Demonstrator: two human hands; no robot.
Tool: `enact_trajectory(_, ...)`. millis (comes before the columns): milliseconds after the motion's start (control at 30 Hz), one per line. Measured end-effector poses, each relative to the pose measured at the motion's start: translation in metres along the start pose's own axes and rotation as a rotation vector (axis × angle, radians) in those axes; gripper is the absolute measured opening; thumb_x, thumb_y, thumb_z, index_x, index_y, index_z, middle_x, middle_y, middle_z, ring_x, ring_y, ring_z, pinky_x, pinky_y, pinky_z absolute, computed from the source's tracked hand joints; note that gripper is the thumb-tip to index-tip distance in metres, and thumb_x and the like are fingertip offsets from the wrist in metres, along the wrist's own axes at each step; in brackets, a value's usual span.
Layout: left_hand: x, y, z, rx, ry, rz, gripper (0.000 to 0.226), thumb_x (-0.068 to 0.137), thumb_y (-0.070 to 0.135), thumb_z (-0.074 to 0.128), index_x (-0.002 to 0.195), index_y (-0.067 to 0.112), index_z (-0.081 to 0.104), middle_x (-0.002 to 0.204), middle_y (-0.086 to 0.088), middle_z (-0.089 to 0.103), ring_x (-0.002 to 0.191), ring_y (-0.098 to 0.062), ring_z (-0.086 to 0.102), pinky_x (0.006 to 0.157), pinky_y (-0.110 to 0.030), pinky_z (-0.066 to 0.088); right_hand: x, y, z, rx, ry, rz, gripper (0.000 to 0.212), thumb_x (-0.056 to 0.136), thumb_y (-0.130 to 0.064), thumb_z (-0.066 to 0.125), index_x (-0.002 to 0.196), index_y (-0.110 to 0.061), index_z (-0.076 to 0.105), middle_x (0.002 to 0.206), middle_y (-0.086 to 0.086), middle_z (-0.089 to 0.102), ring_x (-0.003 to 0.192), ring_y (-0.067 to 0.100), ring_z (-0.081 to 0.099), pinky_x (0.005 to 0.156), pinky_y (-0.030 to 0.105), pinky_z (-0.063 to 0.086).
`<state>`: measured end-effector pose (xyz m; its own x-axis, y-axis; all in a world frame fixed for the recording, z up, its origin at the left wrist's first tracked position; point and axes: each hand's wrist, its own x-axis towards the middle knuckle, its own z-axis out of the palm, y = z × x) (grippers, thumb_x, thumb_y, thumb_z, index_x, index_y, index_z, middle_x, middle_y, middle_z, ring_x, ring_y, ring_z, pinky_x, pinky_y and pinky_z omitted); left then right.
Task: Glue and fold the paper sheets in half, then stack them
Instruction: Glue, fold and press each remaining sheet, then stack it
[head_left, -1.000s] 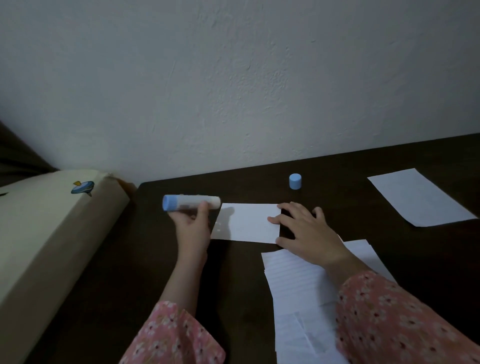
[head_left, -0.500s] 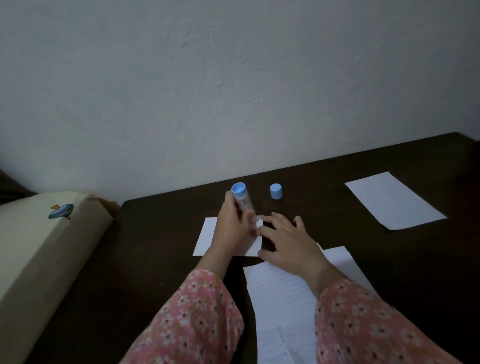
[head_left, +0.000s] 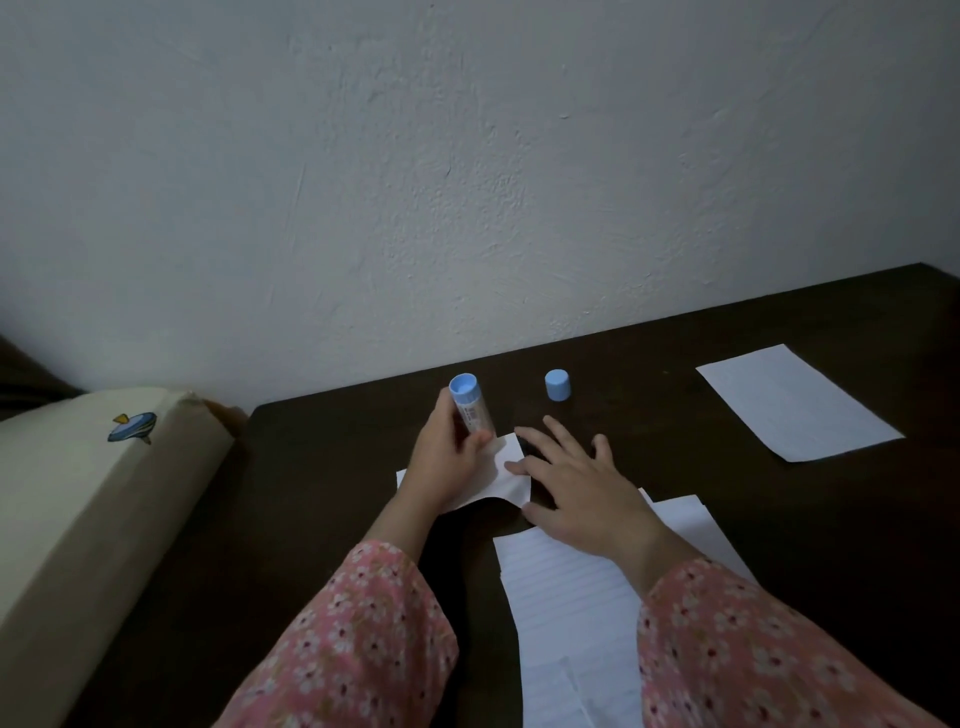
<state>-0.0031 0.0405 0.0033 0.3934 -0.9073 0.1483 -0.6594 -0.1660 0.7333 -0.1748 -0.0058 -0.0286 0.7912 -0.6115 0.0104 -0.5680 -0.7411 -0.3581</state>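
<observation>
1. Two hands are at work over a dark desk (head_left: 779, 519) set against a pale wall.
2. Left hand (head_left: 441, 457) grips a glue stick (head_left: 470, 410), tilted, its blue end up and its lower end down on a small white sheet (head_left: 506, 480).
3. Right hand (head_left: 582, 488) lies with fingers spread and nearly straight, fingertips pressing the right edge of that small sheet; it holds nothing.
4. Blue cap (head_left: 558, 385) stands alone on the desk, just beyond the right hand, apart from the stick.
5. Lined sheets (head_left: 566, 597) lie in a loose pile under the right forearm, near the desk's front edge.
6. Single white sheet (head_left: 795, 402) lies well apart, far right.
7. Both sleeves are pink with a floral print.
8. Cream cushion (head_left: 78, 519) with a small blue emblem sits left of the desk.
</observation>
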Motion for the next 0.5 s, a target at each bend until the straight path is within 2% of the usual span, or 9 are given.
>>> enact_trajectory(100,-0.002,0.002,-0.002,-0.067,-0.032,0.004,0.043,0.091,0.009,0.058,0.118,0.036,0.037,0.114,0.014,0.052,0.110,-0.005,0.049,0.084,-0.017,0.041,0.000,0.000,-0.002,0.021,-0.045,-0.010,0.053,0.096,-0.045,0.044,0.146,-0.038,0.029,0.160,-0.017,0.006,0.148,0.008,-0.008,0.114,0.058,-0.004)
enact_trajectory(233,0.000,0.001,-0.004,-0.077,-0.101,-0.008,0.052,0.090,0.012,0.061,0.134,0.029,0.038,0.131,0.004,0.052,0.121,-0.013,0.047,0.097,-0.031,0.041,-0.001,-0.004,-0.004,0.085,-0.003,0.029,0.050,0.099,-0.056,0.024,0.146,-0.041,0.027,0.158,-0.017,0.015,0.147,0.006,-0.001,0.115,0.055,-0.004)
enact_trajectory(400,0.000,-0.002,-0.009,-0.061,-0.117,-0.051,0.061,0.089,0.017,0.063,0.141,0.028,0.034,0.133,0.000,0.052,0.124,-0.019,0.048,0.102,-0.040,0.043,0.003,-0.003,-0.001,0.025,0.008,0.061,0.052,0.099,-0.051,0.036,0.148,-0.039,0.026,0.158,-0.016,0.016,0.147,0.006,0.001,0.116,0.055,-0.001)
enact_trajectory(500,0.000,-0.001,-0.011,-0.049,-0.130,-0.045,0.059,0.089,0.014,0.062,0.139,0.030,0.034,0.135,0.001,0.050,0.126,-0.019,0.046,0.102,-0.038,0.042,0.003,-0.003,-0.001,0.042,0.018,0.059,0.052,0.098,-0.050,0.039,0.148,-0.038,0.028,0.157,-0.017,0.019,0.147,0.005,0.003,0.116,0.055,0.000)
